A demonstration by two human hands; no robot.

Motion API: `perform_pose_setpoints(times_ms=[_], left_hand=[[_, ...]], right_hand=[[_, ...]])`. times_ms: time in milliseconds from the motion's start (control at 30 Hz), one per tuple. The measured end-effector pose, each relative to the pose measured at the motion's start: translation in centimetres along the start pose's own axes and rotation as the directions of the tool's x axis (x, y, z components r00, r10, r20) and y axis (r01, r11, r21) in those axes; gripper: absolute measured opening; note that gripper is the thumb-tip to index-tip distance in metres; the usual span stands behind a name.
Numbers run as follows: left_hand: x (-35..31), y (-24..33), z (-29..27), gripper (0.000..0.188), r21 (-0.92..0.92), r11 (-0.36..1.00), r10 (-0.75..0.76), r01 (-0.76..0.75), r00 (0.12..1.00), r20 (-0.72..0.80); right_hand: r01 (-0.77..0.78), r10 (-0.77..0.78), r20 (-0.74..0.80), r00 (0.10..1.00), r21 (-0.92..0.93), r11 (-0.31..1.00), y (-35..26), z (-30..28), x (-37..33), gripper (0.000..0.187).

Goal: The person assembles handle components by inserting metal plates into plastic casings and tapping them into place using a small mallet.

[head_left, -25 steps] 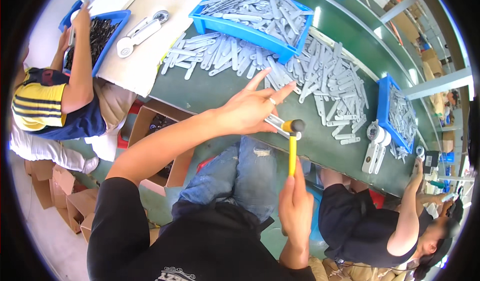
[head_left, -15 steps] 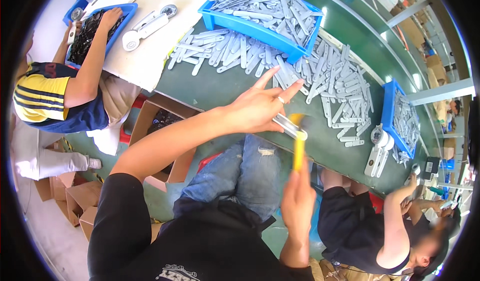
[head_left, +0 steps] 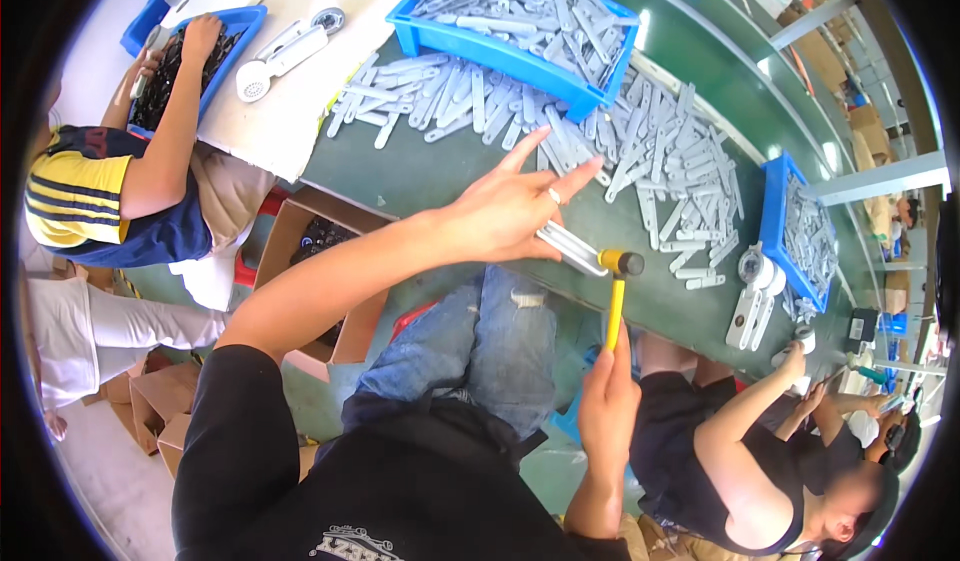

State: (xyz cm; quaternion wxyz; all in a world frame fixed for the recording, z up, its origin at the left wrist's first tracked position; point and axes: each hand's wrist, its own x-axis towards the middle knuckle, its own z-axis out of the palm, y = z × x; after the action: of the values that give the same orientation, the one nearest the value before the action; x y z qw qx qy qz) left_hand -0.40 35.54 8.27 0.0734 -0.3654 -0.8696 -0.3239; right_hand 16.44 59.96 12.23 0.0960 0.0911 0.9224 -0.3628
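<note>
My left hand reaches in over the green table and grips a narrow light-grey handle piece from below its palm. Two of its fingers stretch out toward a heap of similar grey handle pieces. The closed fingers of my right hand hold a small mallet by its yellow handle. Its head, yellow on one side and black on the other, is at the free end of the held piece. I cannot tell whether the two touch.
A blue bin full of grey pieces stands amid the heap; another blue bin is farther right. White handheld devices lie beside it. Co-workers sit at left and right. An open cardboard box stands below the table's left part.
The mallet head, blurred before, has shifted slightly right and now shows sharply. My left hand keeps its grip on the handle piece. The right-hand co-worker's arm has moved.
</note>
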Motion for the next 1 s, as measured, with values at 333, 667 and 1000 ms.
perform_pose_setpoints(times_ms=[333,667,1000], left_hand=[[0.5,-0.1,-3.1,0.061,-0.416,0.855,-0.254,0.309,0.95,0.183],[-4.9,-2.1,-4.0,0.045,-0.912,-0.198,-0.571,0.36,0.714,0.405],[-11.1,-4.5,-17.4,0.037,0.107,0.698,-0.628,0.708,0.677,-0.383]], right_hand=[[0.024,0.08,-0.204,0.976,0.461,0.887,3.5,-2.6,7.4,0.044],[0.071,0.062,-0.181,0.982,0.648,0.758,5.7,-1.1,10.7,0.038],[0.091,0.051,-0.208,0.977,0.619,0.78,7.6,-1.2,11.0,0.036]])
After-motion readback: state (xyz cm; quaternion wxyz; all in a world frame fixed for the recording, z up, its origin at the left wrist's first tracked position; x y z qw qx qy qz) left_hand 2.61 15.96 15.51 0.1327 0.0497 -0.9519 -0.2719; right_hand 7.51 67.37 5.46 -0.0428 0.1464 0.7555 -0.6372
